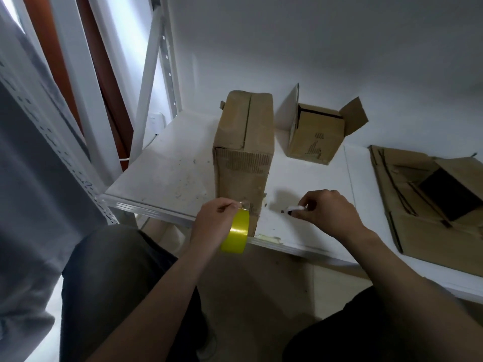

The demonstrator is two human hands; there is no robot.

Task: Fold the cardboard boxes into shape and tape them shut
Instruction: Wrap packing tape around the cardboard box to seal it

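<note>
Three cardboard items are seen on the white table (167, 176). A long closed box (244, 150) is laid with its long axis running away from the person. The left hand (211, 226) is closed around a yellow tape roll (235, 235) at its near end. A small white-handled tool (294, 210) is pinched in the right hand (326, 212), pointing left. A small open box (317, 134) and flattened cardboard (428, 205) are placed rightward.

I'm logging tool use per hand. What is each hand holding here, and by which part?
Left hand: yellow tape roll, gripped at its upper rim. Right hand: small white cutter, held by its rear end.
</note>
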